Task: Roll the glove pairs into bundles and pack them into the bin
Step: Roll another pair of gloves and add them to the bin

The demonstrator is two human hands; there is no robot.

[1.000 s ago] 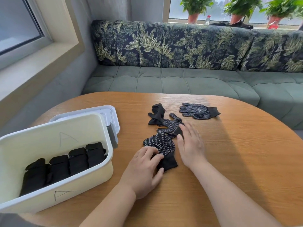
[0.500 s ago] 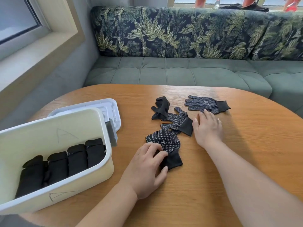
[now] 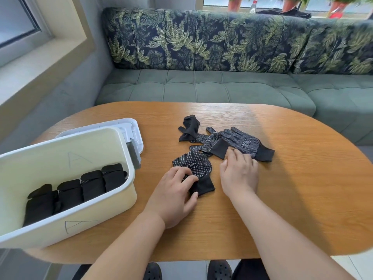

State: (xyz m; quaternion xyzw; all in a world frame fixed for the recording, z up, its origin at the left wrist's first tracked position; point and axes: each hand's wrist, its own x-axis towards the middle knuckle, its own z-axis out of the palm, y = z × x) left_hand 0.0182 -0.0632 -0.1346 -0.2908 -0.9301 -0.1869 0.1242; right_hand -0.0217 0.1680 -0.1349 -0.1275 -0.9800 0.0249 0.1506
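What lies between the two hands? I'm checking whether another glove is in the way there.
In the head view, the dotted glove under the left hand ends short of the right hand; bare wooden table fills the remaining gap.

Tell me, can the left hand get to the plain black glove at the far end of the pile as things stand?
Probably yes: the left hand rests on the nearest dotted glove, and nothing stands above the plain black glove.

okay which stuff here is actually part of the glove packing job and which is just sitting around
Part of the job: loose gloves on the table, rolled bundles, bin, left hand, right hand.

Just there: bin lid, sofa, plant pots and bottle on the sill.
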